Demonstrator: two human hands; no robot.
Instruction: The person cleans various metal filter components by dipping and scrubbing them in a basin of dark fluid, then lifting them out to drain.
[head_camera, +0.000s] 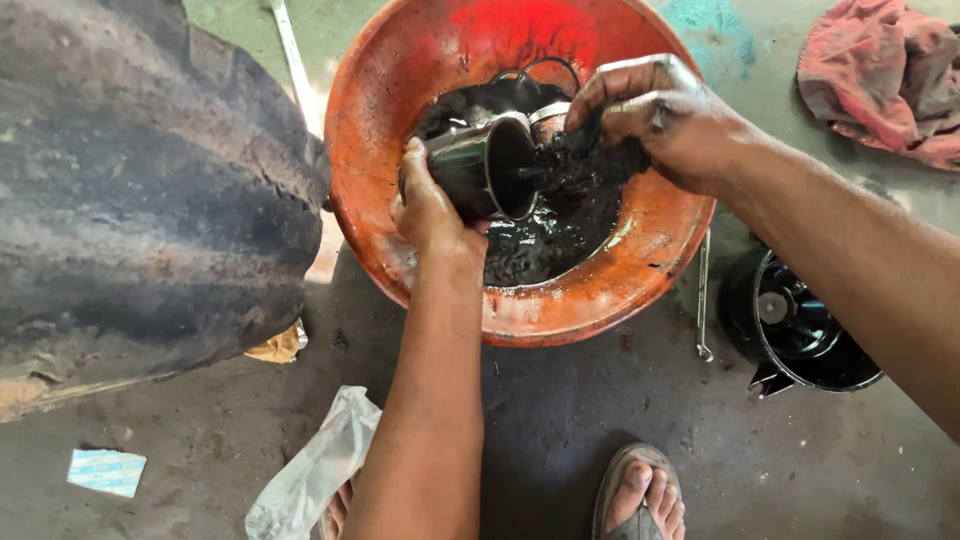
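Left hand (428, 205) fingers wrapped round dark metal cup (487, 168), frame centre, mouth facing right. Right hand (655, 115) fingers pinching black oily rag (590, 160) at cup mouth. We see both over orange basin (400, 90) holding black oil — tyre (140, 180) left, pink cloth (880, 75) upper right.

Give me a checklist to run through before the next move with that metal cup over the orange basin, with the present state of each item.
1. Left hand grips the metal cup firmly: ok.
2. Cup is held over the orange basin, so drips fall inside: ok.
3. Right hand holds the dark greasy wad at the cup's mouth: ok.
4. Black liquid stays within the basin: ok.
5. Cup's inside is clean: cannot tell, it is dark.
6. Wrench on the floor lies clear of both hands: ok.
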